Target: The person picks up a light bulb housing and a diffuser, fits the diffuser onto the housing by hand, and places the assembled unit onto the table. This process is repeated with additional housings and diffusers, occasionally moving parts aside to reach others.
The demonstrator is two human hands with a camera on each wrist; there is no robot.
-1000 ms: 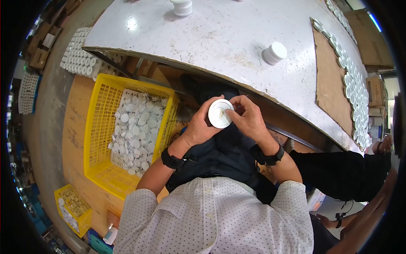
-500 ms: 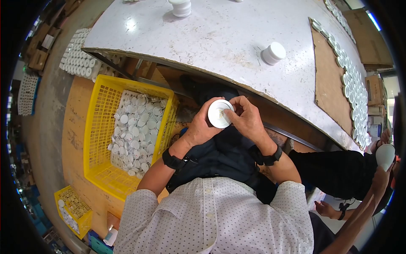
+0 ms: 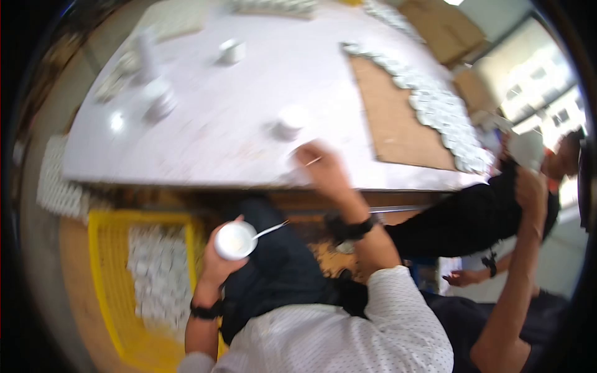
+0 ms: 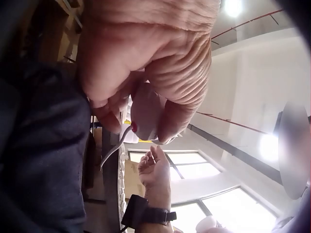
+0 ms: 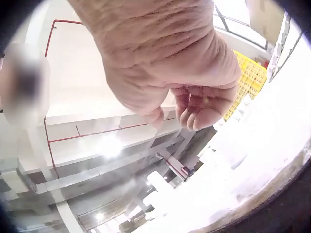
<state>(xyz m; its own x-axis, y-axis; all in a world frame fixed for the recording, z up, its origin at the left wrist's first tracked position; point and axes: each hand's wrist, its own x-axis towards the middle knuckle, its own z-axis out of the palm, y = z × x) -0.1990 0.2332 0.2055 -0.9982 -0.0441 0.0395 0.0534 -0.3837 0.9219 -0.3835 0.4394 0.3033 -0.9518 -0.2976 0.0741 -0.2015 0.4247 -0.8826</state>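
My left hand grips a white cup-shaped housing over my lap, its round open side facing up. A thin white wire sticks out of the housing's side; the left wrist view shows a red spot where it comes out. My right hand, blurred, is out over the table's front edge. Its fingers are loosely bent and the right wrist view shows nothing between them. Just beyond that hand a white spool-shaped piece stands on the table.
White discs lie in a yellow crate at the left. On the white table are more white pieces and a brown cardboard sheet lined with white discs. Another person's hand holds a white bulb-shaped thing at the right.
My right hand has left the housing and moved forward over the table. The left hand has carried the housing down to the left, and its wire now shows. The head view has swung right.
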